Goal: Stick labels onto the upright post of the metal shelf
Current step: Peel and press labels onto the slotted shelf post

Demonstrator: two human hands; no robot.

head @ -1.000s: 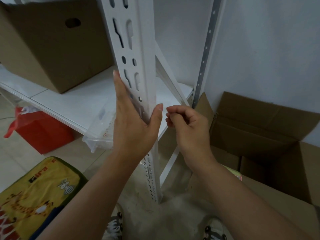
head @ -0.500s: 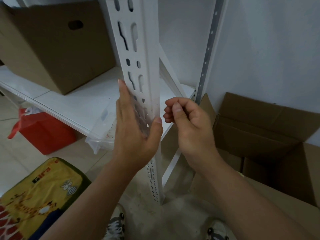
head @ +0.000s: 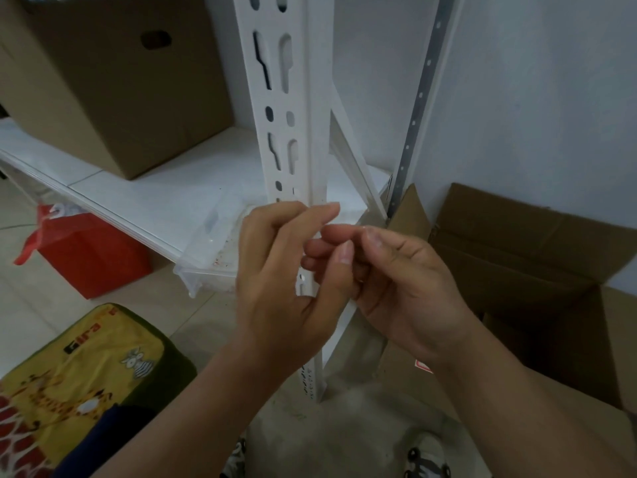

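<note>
From the head camera, a closed brown cardboard box sits on the white shelf board; a clear plastic tray juts over its edge, a red bag lies on the floor below, and an open carton stands at right. The white slotted upright post rises centre, its lower part hidden behind both hands. The left hand and right hand meet fingertip to fingertip just before the post, curled and pinching; a label between them cannot be made out.

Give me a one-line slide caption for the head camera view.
Both hands, left hand and right hand, meet fingertip to fingertip before the white slotted upright post.
</note>
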